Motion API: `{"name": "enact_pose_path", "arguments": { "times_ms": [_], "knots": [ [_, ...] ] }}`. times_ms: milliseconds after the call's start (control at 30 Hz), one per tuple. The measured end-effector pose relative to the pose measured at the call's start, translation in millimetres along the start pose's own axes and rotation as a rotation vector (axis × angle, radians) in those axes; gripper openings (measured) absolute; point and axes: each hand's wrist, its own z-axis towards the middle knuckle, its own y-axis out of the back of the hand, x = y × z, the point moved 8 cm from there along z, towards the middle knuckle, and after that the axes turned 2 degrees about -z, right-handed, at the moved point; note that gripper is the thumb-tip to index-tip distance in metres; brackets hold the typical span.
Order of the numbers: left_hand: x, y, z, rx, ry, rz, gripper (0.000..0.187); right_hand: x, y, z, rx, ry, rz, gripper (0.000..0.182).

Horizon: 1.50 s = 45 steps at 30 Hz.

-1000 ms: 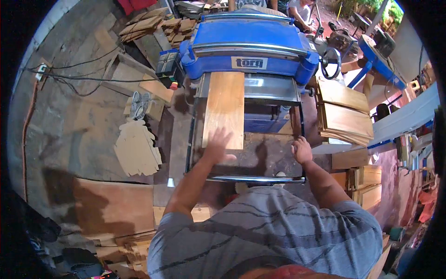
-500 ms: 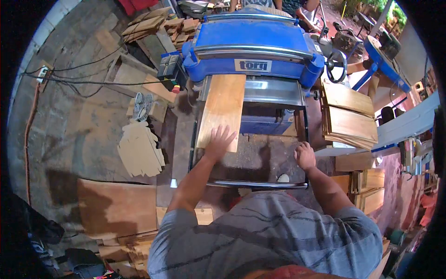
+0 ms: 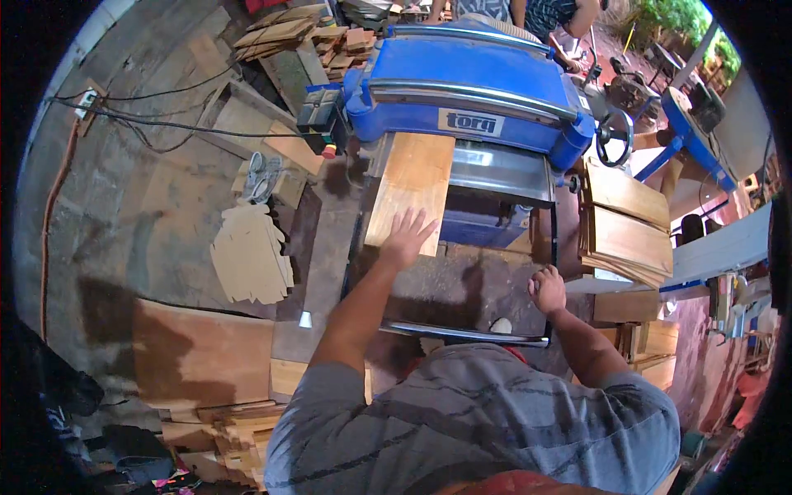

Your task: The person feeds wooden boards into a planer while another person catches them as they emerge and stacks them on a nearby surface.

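A long light-brown board (image 3: 411, 177) lies on the left side of the machine's bed, its far end under the front of the blue machine (image 3: 474, 70). My left hand (image 3: 404, 235) rests flat on the board's near end with fingers spread. On the right, my right hand (image 3: 547, 289) is by the dark side rail (image 3: 554, 239) of the frame, fingers curled; what they hold, if anything, is hidden. A metal roller bar (image 3: 462, 333) crosses the frame close to my body.
Stacked boards (image 3: 631, 235) stand right of the machine, beside a handwheel (image 3: 615, 139). At left are a control box with a red button (image 3: 329, 151), cables and a cardboard-coloured stack (image 3: 252, 252). Beyond the machine, other people (image 3: 561, 16) are partly visible.
The board has slid farther toward the machine, with my left hand following on its near end. My right hand stays by the side rail. The whole view has shifted slightly.
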Motion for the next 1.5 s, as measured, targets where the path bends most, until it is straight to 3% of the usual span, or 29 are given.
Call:
{"name": "enact_pose_path", "arguments": {
  "times_ms": [667,733,867,967,1033,1067,1167,1267,1333,1400,1467,1500],
  "knots": [
    [24,-21,51,0.135,0.046,0.001,0.069,1,9,-1,-0.037,-0.014,0.032,0.017],
    [29,-20,56,0.073,0.09,-0.05,0.067,4,16,-4,-0.142,0.05,0.043,0.021],
    [35,-31,66,0.099,0.164,0.02,0.063,-1,13,-6,0.003,-0.009,0.028,0.025],
    [34,-40,77,0.178,0.179,0.074,0.067,-5,15,-10,-0.062,-0.04,0.007,0.027],
    [41,-49,83,0.294,0.316,0.152,0.078,-7,11,-9,0.011,-0.043,0.091,0.028],
    [34,-46,88,0.297,0.287,0.161,0.078,-8,15,-9,0.002,-0.071,0.099,0.028],
    [17,-42,89,0.315,0.28,0.063,0.106,-15,17,-12,-0.016,-0.073,0.162,0.027],
    [-29,-32,77,0.441,0.206,0.085,0.099,-33,4,-9,-0.028,-0.028,0.428,0.027],
    [-69,-22,58,0.363,0.077,-0.023,0.084,-68,51,-27,-0.588,-0.15,0.678,0.028],
    [-97,-38,22,0.261,0.053,-0.544,0.066,-122,33,-24,-0.652,-0.25,0.691,0.036],
    [-121,-69,-40,0.3,0.182,-0.576,0.055,-208,-50,-26,-0.665,-0.77,0.865,0.049],
    [-141,-69,-63,0.297,0.25,-0.554,0.049,-246,-95,-25,-0.602,-0.974,1.105,0.061]
  ]
}}
